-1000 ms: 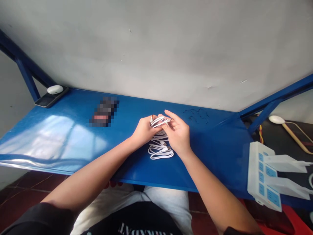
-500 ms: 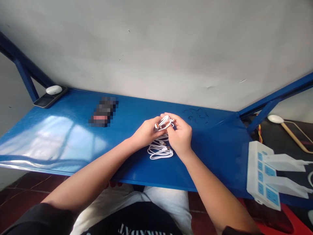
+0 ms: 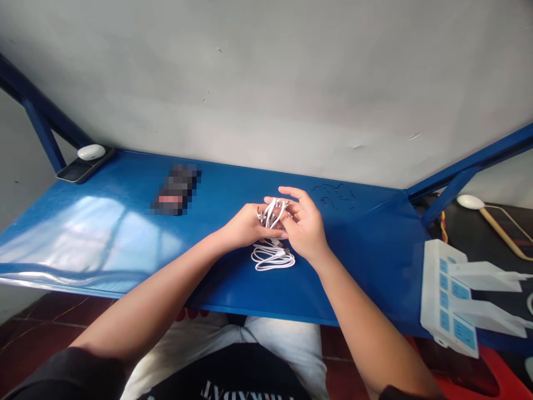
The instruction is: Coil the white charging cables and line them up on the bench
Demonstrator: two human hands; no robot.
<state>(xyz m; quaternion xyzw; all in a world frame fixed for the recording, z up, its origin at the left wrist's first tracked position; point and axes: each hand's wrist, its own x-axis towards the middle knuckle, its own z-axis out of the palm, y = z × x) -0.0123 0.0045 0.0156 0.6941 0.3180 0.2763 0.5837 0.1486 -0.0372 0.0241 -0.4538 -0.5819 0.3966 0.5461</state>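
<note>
Mid-frame: left hand (image 3: 245, 226) and right hand (image 3: 308, 226) gripped looped white cable (image 3: 270, 214) | coiling, it seemed | next apparently needed snug loops

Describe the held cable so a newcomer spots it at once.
Find the blue table, then the left hand and right hand close together above it. Between them is the white cable; unlike the coil lying on the table, it is held and shows an orange tip.

White cable (image 3: 272, 215) with orange connector (image 3: 259, 212), blue tabletop (image 3: 370, 261), grey wall (image 3: 266, 83), white-and-blue power strip (image 3: 432, 294)
</note>
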